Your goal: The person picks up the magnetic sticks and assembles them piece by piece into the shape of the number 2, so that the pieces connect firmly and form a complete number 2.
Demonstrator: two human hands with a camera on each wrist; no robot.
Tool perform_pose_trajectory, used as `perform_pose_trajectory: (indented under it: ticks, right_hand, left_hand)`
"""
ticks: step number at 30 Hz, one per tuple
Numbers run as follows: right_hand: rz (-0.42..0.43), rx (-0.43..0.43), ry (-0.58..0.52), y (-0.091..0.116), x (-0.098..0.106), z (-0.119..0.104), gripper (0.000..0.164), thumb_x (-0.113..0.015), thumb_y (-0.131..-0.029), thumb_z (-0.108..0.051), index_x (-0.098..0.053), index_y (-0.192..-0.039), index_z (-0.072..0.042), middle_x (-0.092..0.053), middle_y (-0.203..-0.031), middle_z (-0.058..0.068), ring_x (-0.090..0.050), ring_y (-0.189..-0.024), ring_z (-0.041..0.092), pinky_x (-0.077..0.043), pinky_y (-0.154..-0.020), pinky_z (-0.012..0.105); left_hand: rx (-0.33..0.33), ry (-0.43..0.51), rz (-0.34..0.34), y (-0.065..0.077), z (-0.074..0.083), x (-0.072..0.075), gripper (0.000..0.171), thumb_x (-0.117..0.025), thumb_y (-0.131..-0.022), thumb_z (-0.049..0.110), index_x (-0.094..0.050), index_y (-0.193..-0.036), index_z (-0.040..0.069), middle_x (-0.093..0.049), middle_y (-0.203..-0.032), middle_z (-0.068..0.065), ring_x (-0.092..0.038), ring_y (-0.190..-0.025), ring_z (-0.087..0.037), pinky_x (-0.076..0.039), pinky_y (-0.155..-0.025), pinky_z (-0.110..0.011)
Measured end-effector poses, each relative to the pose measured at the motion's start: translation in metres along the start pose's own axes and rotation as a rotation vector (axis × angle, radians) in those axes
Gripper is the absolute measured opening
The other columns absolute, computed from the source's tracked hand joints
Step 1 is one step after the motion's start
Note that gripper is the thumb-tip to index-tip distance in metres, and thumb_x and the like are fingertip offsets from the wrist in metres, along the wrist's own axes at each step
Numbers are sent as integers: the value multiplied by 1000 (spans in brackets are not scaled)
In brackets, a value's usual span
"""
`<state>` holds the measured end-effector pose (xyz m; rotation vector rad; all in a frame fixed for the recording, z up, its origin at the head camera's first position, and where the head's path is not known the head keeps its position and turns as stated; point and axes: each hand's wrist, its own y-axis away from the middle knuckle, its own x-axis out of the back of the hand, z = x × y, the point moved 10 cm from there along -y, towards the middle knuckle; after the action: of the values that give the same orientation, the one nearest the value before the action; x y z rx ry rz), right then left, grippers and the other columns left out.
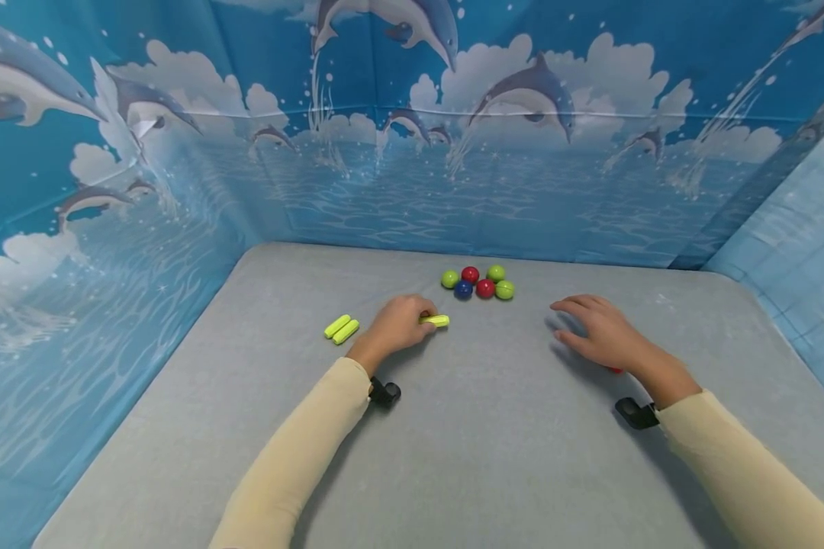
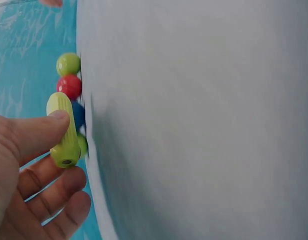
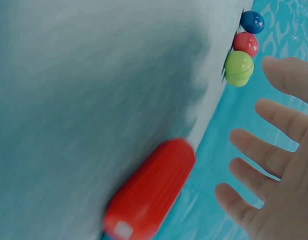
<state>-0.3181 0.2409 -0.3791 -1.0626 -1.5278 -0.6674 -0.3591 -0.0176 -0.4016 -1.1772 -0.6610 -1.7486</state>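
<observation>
My left hand (image 1: 400,324) pinches a short yellow-green ridged cylinder (image 1: 441,321) between thumb and fingers. In the left wrist view this cylinder (image 2: 66,151) shows rounded ends and a dark hole in the near one. My right hand (image 1: 600,333) hovers over the grey surface with its fingers spread and nothing in them. Beneath it lies a red ridged cylinder (image 3: 151,192) with a pale square spot at one end; the head view shows only a sliver of it. Two more yellow-green cylinders (image 1: 346,332) lie side by side, left of my left hand.
Several shiny balls sit clustered near the back of the grey table (image 1: 467,450), among them a blue ball (image 1: 463,290), a red ball (image 1: 485,288) and a green ball (image 1: 504,290). A blue dolphin-print cloth (image 1: 398,206) rises behind the table and along both sides.
</observation>
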Motion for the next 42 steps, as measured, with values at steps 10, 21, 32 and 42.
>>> perform_pose_trajectory:
  ticks: [10, 21, 32, 42]
  right_hand:
    - [-68, -106, -136, -50, -13, 7, 48, -59, -98, -22, -52, -141, -1, -51, -144, 25, -44, -135, 45, -35, -109, 64]
    - [-66, -115, -204, -92, -29, -3, 48, -55, -97, -10, -49, -144, -4, -49, -144, 26, -48, -131, 45, -40, -105, 63]
    - [-64, -184, -254, -104, -40, 4, 34, -57, -95, -2, -56, -130, -3, -56, -137, 23, -55, -124, 42, -45, -104, 58]
    - [-74, -107, -245, -92, -33, -2, 33, -69, -91, -10, -66, -123, -5, -62, -102, 16, -52, -80, 24, -45, -70, 38]
  left_hand:
    - [30, 8, -18, -36, 41, -24, 20, -70, -93, 25, -75, -111, 18, -73, -106, 2, -62, -95, -15, -52, -90, -32]
    - [105, 80, -23, -51, 41, -34, 17, -74, -90, 26, -77, -106, 19, -73, -104, 3, -64, -95, -13, -52, -88, -31]
    - [142, 192, -17, -52, 34, -37, 14, -77, -87, 25, -78, -100, 19, -74, -100, 3, -64, -93, -12, -52, -86, -28]
    - [175, 235, -32, -51, 34, -41, 13, -77, -87, 24, -78, -99, 18, -74, -100, 3, -64, -93, -12, -52, -85, -28]
